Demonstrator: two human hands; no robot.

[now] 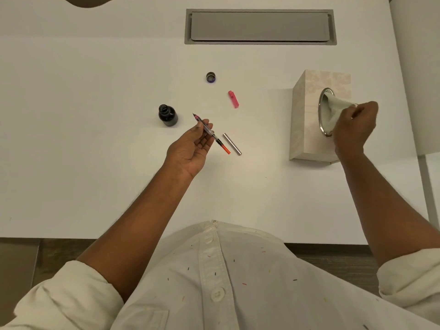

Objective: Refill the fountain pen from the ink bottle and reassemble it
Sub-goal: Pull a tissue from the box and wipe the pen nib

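Note:
My left hand (190, 148) holds the fountain pen's inner part (221, 145) between thumb and fingers, nib pointing up-left toward the ink bottle, its orange converter end sticking out lower right. The dark ink bottle (168, 115) stands uncapped to the left of the nib. Its cap (211, 77) lies further back on the desk. The silver pen barrel (232, 144) lies just right of my left hand. The pink pen cap (233, 99) lies behind it. My right hand (357, 125) pinches a tissue (334, 107) that comes out of the tissue box (307, 120).
The white desk (95, 115) has a grey cable flap (260, 26) set in at the back. A white partition (419, 67) stands along the right side. The desk's front edge runs just before my shirt.

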